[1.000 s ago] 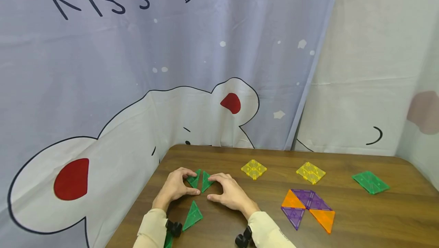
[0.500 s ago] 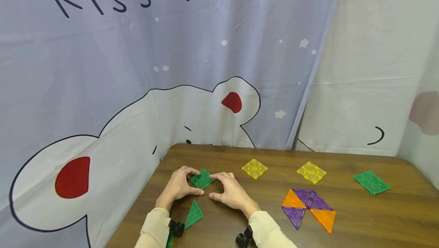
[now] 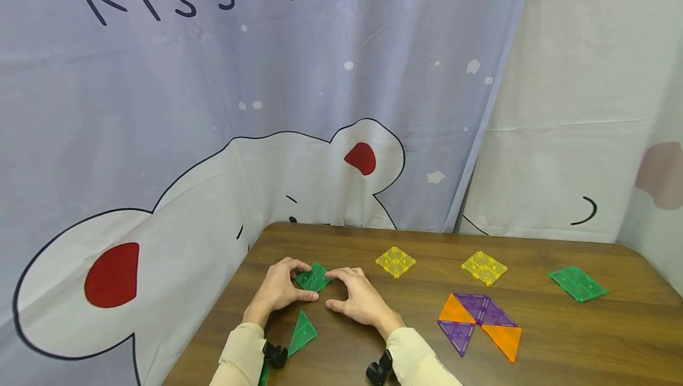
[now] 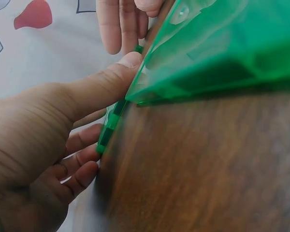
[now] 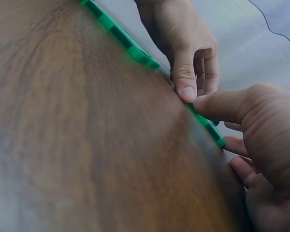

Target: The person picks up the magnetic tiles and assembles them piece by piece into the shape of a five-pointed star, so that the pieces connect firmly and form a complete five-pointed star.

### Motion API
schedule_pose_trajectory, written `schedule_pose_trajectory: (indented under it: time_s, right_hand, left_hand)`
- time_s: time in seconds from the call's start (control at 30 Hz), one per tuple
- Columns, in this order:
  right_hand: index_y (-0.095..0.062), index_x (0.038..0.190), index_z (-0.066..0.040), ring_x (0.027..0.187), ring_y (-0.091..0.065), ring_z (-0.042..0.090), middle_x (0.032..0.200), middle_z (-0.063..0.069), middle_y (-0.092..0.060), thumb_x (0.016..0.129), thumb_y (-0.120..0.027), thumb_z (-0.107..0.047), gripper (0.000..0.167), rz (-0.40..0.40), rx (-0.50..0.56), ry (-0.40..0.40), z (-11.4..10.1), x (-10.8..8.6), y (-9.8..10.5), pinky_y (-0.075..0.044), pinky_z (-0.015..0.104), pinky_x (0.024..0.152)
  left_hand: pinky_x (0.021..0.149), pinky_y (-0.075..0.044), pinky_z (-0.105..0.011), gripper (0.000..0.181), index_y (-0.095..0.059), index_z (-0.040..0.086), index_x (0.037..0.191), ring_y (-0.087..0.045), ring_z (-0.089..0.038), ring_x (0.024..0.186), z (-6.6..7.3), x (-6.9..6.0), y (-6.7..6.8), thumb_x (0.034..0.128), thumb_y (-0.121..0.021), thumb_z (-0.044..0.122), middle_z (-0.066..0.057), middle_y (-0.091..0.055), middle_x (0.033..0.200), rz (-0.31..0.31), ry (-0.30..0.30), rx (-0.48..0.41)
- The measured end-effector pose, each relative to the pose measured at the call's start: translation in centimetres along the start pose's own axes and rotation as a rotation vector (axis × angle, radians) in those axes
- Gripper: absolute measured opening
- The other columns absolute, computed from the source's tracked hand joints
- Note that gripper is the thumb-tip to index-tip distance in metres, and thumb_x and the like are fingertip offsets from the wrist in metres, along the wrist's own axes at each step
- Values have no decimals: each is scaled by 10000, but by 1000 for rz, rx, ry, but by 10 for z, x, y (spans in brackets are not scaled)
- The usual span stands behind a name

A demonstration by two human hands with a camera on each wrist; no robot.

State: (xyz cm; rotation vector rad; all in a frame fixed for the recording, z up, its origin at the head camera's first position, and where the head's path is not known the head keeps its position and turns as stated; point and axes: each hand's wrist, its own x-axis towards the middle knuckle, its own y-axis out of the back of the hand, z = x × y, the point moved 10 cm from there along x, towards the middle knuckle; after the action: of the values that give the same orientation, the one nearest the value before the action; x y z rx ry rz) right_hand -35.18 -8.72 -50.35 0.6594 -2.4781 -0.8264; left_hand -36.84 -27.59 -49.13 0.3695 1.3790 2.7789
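Note:
Two green translucent triangle tiles [image 3: 315,277] lie edge to edge as a diamond at the table's left. My left hand [image 3: 277,286] holds this diamond, fingers along its left side and thumb at its near corner. My right hand [image 3: 358,297] touches the right corner with its fingertips. In the head view, its thumb stays slightly apart from the tiles. Nearer to me lies a single green triangle tile [image 3: 303,334], which looms large in the left wrist view. Part of another green tile [image 3: 264,372] shows beside the left wrist, mostly hidden by the arm.
Two yellow diamonds [image 3: 396,262] [image 3: 484,268] and a green diamond [image 3: 578,283] lie along the back of the wooden table [image 3: 405,338]. A purple and orange arrangement of triangles [image 3: 481,319] sits at centre right. A printed curtain [image 3: 320,77] hangs behind the table.
The two green triangles, with a gap between them one second ago, came together into a diamond as the left hand moved slightly right. Over the last half second hardly anything differs.

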Motion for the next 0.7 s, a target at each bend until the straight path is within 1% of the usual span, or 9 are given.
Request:
schedule_pose_trajectory:
  time_s: [0.27, 0.7]
  right_hand:
    - [-651, 1512, -86, 1425, -500, 316, 1551, 64, -643, 1002, -861, -249, 576, 0, -7, 1, -1, 0, 1, -457, 599, 1207]
    - [-653, 1506, -82, 1426, -494, 320, 1555, 74, -634, 1003, -856, -239, 564, -3, -13, 13, -3, -1, 0, -453, 596, 1211]
  left_hand:
    - [879, -562, -416, 670, -817, 146, 1239, -612, -197, 1002, 0, 1, 1, 676, -1100, 375, -12, -727, 1169, 13, 2, 7]
    - [897, -576, -445, 673, -813, 137, 1256, -624, -216, 1015, 2, -1, 1, 684, -1096, 349, -48, -730, 1209, 7, 15, -9]
